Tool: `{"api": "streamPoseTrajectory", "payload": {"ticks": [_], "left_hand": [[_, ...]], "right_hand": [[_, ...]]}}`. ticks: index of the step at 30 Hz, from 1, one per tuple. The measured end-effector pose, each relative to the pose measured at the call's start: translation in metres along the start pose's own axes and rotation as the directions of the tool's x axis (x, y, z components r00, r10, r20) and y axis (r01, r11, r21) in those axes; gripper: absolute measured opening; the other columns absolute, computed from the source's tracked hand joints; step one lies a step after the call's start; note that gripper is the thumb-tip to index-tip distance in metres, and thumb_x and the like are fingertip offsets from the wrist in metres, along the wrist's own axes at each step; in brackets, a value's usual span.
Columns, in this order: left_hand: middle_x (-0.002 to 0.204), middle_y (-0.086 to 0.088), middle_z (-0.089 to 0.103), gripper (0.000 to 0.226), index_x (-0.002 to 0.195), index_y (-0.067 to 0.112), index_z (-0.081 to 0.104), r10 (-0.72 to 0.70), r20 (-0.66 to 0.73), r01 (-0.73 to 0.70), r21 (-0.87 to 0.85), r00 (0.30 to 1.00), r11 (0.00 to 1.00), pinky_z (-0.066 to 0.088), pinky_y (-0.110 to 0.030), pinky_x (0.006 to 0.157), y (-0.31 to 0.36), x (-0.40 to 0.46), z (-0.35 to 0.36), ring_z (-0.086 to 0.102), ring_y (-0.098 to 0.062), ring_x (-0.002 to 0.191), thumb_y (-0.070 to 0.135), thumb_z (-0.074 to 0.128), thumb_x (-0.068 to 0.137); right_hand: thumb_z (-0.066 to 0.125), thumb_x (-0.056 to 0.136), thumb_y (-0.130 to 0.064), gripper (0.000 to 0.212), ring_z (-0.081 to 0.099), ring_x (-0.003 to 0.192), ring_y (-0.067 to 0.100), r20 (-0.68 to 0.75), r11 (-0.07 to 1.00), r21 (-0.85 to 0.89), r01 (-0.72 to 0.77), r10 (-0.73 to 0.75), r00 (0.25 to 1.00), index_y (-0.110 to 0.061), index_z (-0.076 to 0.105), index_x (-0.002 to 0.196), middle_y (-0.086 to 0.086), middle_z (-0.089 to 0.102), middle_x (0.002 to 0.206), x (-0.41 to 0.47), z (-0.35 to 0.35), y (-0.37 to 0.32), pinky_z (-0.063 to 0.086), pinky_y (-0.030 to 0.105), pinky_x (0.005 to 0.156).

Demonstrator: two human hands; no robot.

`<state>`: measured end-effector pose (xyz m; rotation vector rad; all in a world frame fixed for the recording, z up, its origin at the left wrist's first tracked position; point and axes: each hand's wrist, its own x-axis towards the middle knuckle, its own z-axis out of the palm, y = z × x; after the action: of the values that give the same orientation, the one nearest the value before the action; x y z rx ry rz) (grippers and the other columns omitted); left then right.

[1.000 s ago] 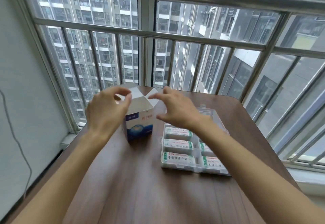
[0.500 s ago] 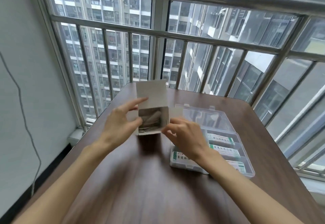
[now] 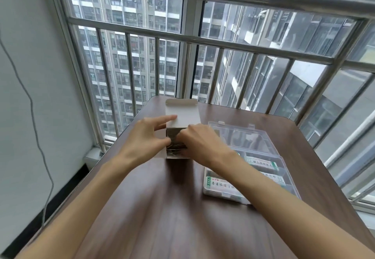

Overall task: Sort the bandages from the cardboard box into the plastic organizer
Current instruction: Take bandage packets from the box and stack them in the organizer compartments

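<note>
on one table (image 3: 182,218), two hands (image 3: 142,139) grip one cardboard box (image 3: 181,116) beside one organizer (image 3: 253,143), seemingly pinching bandages (image 3: 175,149).

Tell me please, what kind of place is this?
Probably an enclosed balcony in a high-rise flat. Metal window bars guard tall glazing, apartment towers stand close outside far above ground, and a small wooden table is set against the window.
</note>
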<state>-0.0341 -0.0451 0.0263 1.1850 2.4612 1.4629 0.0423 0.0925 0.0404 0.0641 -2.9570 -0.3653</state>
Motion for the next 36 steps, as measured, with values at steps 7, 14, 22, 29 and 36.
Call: {"api": "streamPoseTrajectory", "payload": {"ticks": [7, 14, 22, 29, 36], "left_hand": [[0.126, 0.003, 0.062, 0.059, 0.129, 0.019, 0.058, -0.076, 0.037, 0.077, -0.019, 0.996, 0.997, 0.042, -0.015, 0.088, 0.007, 0.011, -0.007, 0.054, -0.003, 0.107, -0.003, 0.066, 0.076], [0.114, 0.002, 0.064, 0.041, 0.111, 0.026, 0.067, -0.151, 0.011, 0.152, -0.084, 0.988, 0.985, 0.042, -0.014, 0.074, 0.006, 0.021, -0.015, 0.056, -0.007, 0.109, 0.005, 0.068, 0.077], [0.121, -0.004, 0.055, 0.032, 0.117, 0.027, 0.057, -0.251, 0.049, 0.254, -0.310, 0.967, 0.916, 0.054, -0.021, 0.069, -0.005, 0.030, -0.007, 0.063, -0.014, 0.095, 0.009, 0.060, 0.090], [0.141, -0.002, 0.045, 0.040, 0.136, 0.020, 0.045, -0.297, -0.046, 0.291, -0.098, 0.954, 0.952, 0.036, -0.029, 0.095, -0.009, 0.037, -0.006, 0.043, -0.016, 0.124, 0.023, 0.052, 0.096], [0.121, 0.006, 0.051, 0.043, 0.133, 0.017, 0.043, -0.138, -0.164, 0.089, -0.273, 0.977, 0.958, 0.046, -0.032, 0.093, 0.049, 0.029, -0.011, 0.053, -0.009, 0.108, 0.043, 0.040, 0.098]], "right_hand": [[0.056, 0.088, -0.024, 0.020, 0.060, 0.091, 0.036, 0.044, 1.000, -0.008, 0.000, 0.000, 0.999, -0.013, 0.062, 0.103, 0.012, 0.064, 0.100, 0.017, -0.004, -0.006, 0.029, 0.031, 0.063], [0.059, 0.090, -0.036, 0.018, 0.059, 0.081, 0.024, -0.098, 0.958, 0.285, 0.010, 0.018, 0.995, -0.023, 0.071, 0.088, 0.003, 0.065, 0.086, 0.010, -0.009, 0.017, 0.033, 0.030, 0.055], [0.056, 0.095, -0.024, 0.028, 0.052, 0.079, 0.004, 0.008, 0.463, 0.860, -0.215, 0.409, 0.913, -0.009, 0.065, 0.116, 0.002, 0.060, 0.107, 0.007, -0.008, 0.035, 0.044, 0.011, 0.061], [0.051, 0.096, -0.017, 0.027, 0.061, 0.094, 0.016, 0.319, -0.166, 0.947, -0.273, 0.528, 0.787, -0.002, 0.061, 0.117, 0.010, 0.066, 0.109, 0.015, -0.012, 0.045, 0.045, 0.021, 0.070], [0.056, 0.092, -0.018, 0.017, 0.059, 0.086, 0.014, 0.420, -0.511, 0.842, -0.174, 0.417, 0.806, -0.008, 0.063, 0.105, 0.004, 0.065, 0.090, -0.015, -0.043, 0.052, 0.046, 0.024, 0.080]]}}
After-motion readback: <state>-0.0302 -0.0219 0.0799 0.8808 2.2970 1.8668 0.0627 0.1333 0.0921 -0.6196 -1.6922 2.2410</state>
